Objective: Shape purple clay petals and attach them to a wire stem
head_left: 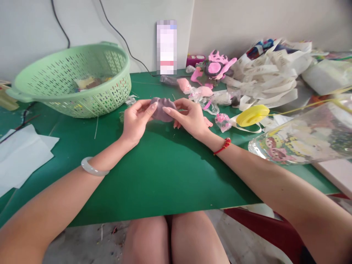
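Observation:
Between my two hands is a flattened lump of greyish-purple modelling clay (164,114), raised above the green table. My left hand (136,119) pinches its left side, thumb on the near face and fingers behind. On the right side my right hand (189,116) grips it the same way, thumb pressed on the face. The clay's upper edge looks uneven. Its far side is hidden from me. Beyond the hands lie wrapped pale pink clay pieces (202,91) and a pink and black clay figure (216,68).
A green plastic basket (110,93) stands at the back left, with small packets inside. White paper sheets (24,157) lie at the left. A phone (166,47) leans on the wall. To the right are a yellow ribbon roll (253,115), white plastic bags (269,77) and a clear printed bag (305,139).

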Available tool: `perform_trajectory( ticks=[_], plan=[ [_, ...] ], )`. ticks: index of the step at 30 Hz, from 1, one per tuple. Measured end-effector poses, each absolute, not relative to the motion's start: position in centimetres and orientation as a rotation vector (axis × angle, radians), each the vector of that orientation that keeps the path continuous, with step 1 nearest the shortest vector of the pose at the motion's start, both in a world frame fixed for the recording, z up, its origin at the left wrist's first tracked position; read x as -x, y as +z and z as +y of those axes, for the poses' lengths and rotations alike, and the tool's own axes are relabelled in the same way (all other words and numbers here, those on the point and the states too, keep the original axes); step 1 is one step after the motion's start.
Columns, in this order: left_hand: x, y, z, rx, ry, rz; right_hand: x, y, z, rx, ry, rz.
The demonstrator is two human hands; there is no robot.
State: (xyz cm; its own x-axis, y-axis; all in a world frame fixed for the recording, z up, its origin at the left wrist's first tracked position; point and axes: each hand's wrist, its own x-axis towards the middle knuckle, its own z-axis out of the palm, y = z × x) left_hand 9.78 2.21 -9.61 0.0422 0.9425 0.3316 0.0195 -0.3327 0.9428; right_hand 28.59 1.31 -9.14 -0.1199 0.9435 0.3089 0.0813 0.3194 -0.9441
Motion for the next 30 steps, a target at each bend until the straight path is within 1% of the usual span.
perform_trajectory(
  ticks=[6,11,16,20,24,30],
  plan=[
    [-9.6,-9.6,2.5,-1.531,1.451,1.027,-28.4,-9.5,1.5,0.902,1.103,-1.544],
    [-9.8,-9.9,2.6,-1.658,1.346,0.984,-28.5,-9.9,2.4,0.847,1.136,-1.467],
    [-10.1,-10.2,2.3,-1.867,1.235,1.077,-28.9,-10.1,3.1,0.871,1.208,-1.345],
    [-10.1,-9.6,1.7,-2.061,1.167,1.178,-28.9,-9.7,3.1,0.879,1.286,-1.328],
    [-10.3,-8.7,0.8,-2.212,1.115,1.324,-28.5,-9.2,2.7,0.963,1.240,-1.319],
    [-10.3,-8.4,0.6,-2.133,1.050,1.474,-28.0,-8.8,2.3,1.002,1.181,-1.291]
  ],
)
